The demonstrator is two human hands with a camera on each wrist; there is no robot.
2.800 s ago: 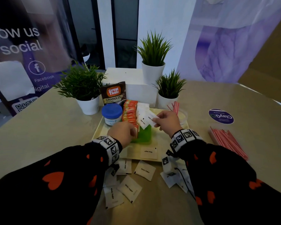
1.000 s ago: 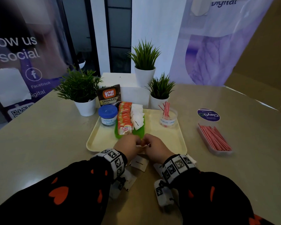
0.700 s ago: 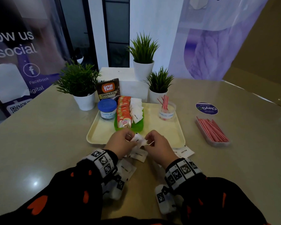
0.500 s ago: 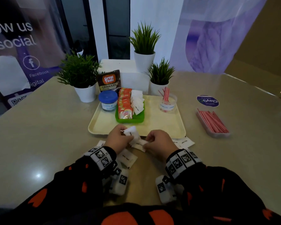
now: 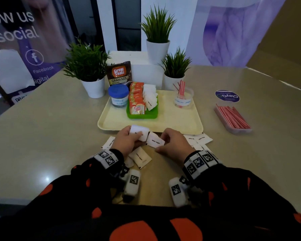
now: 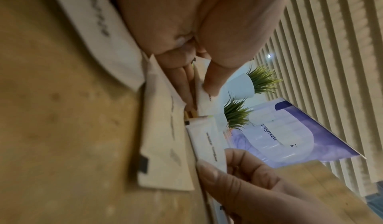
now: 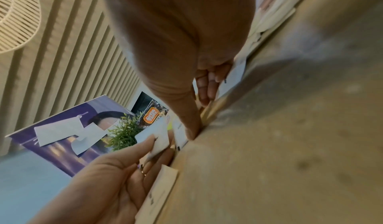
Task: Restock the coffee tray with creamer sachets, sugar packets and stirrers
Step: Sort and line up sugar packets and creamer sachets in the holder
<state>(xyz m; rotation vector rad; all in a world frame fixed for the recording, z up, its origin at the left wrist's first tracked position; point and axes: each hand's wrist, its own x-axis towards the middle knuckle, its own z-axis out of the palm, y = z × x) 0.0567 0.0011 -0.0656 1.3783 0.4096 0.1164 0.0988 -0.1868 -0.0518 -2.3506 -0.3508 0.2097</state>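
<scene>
Both hands have come back from the green bin to the bench at the tray's (image 5: 195, 122) six o'clock. The left hand (image 5: 127, 141) pinches gathered sugar packets (image 5: 139, 133); the right hand (image 5: 175, 143) pinches another packet (image 5: 155, 141), so another batch is being collected.

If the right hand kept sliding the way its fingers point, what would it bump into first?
Probably the left hand. The right hand pinches a white sugar packet and points leftward across the table, so that packet would likely meet the packet the left hand holds. Depth is hard to judge.
</scene>
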